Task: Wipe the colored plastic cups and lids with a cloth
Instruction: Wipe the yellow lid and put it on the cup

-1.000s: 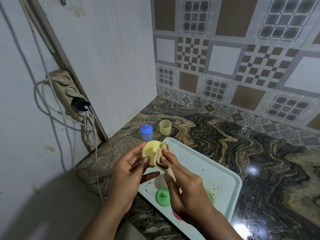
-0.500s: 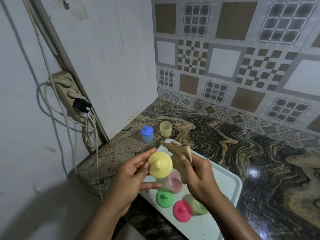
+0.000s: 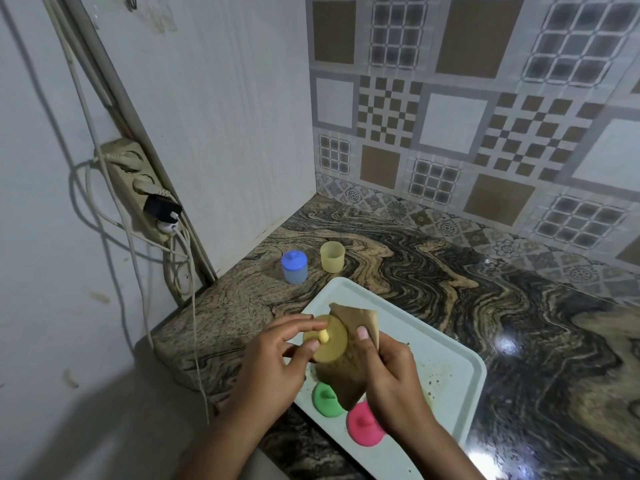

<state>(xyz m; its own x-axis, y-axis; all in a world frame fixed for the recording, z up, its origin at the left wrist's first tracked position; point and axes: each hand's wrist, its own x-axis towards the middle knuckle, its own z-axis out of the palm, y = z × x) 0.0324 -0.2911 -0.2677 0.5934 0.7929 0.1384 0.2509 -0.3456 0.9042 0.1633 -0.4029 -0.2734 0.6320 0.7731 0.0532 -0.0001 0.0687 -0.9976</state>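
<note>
- The left hand (image 3: 273,368) pinches the yellow lid (image 3: 330,342) by its rim, fingertips curled beside the knob, which faces up toward the camera. It held the lid the same way half a second ago.
- The right hand (image 3: 391,379) grips the tan cloth (image 3: 346,375), thumb pressed on it just beside the lid's edge.
- Half a second ago the cloth stood apart from the lid, bunched upright in the right hand. Now it lies against the lid's far side and underside, touching it.
- The lid is held in the air over the near left part of the white tray (image 3: 460,372), which sits at the worktop's front edge.
- The cloth's hanging end now covers the pale pink cup seen on the tray a moment ago (it cannot be made out at present).
- The green lid (image 3: 323,400) and pink lid (image 3: 362,427) lie side by side at the tray's near end, unmoved, though the cloth now overlaps the green one's edge.
- The blue cup (image 3: 294,268), with its lid on, and the open yellow cup (image 3: 332,257) stand just beside each other toward the back left corner of the worktop (image 3: 450,271), beyond the tray, as before.
</note>
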